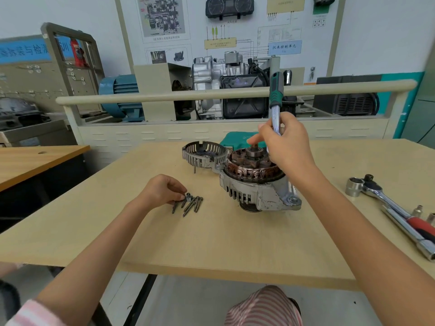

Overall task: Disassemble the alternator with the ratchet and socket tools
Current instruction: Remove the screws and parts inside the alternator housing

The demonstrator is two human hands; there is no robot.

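On the pale wooden worktop [235,243], the opened silver alternator with copper windings [255,178] sits mid-table. Right hand [286,144] grips a green-handled ratchet [275,100] upright over it; left hand [162,190] pinches one of the dark long bolts [189,203]. Behind: a wiring-diagram board [235,29] and a cutaway engine [230,85].

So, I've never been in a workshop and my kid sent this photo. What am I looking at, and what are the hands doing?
The camera sits on the person's head, looking down at a wooden table. In the middle stands an opened alternator with copper windings showing; its removed end cover lies behind. The right hand grips a green-handled ratchet upright over it. The left hand pinches one of the loose bolts. Another ratchet and sockets lie at right.
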